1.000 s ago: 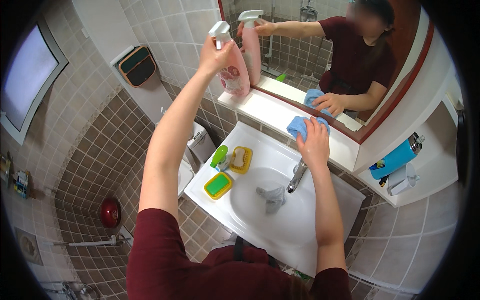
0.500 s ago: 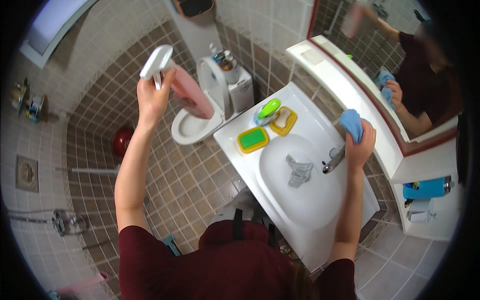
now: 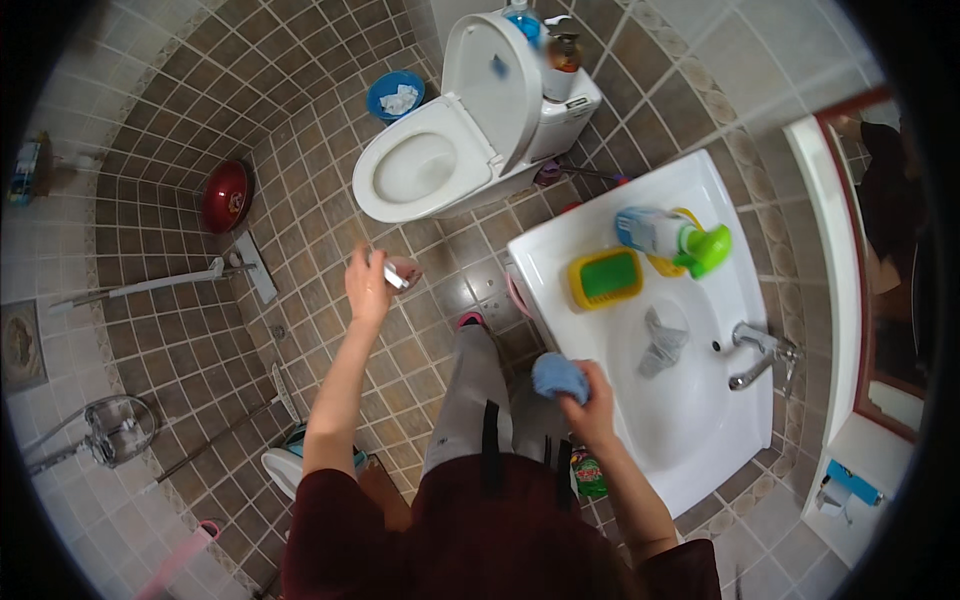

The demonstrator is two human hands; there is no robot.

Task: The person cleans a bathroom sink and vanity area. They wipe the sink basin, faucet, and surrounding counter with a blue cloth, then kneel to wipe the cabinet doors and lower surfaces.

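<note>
My left hand (image 3: 366,290) is closed around the spray bottle (image 3: 398,273), held out over the floor. Its white trigger head faces up, and most of the pink body is foreshortened below it. A bunched light-blue cloth (image 3: 558,378) is gripped in my right hand (image 3: 594,408), just off the near left edge of the white washbasin (image 3: 660,440). Inside the bowl lies a crumpled grey-white cloth or wrapper (image 3: 663,343). On the basin's far rim sit a yellow dish with a green sponge (image 3: 609,277) and a bottle with a green spray head (image 3: 705,250).
A white toilet (image 3: 420,175) stands ahead with its lid raised, with bottles on its tank. Beside it is a blue bin (image 3: 395,97). A red basin (image 3: 228,197) leans at the left wall near a floor squeegee (image 3: 256,268). The chrome tap (image 3: 757,345) juts over the bowl.
My left hand has lowered the spray bottle from up high to over the floor. My right hand has brought the cloth from beside the tap to the basin's near edge. The view has shifted.
</note>
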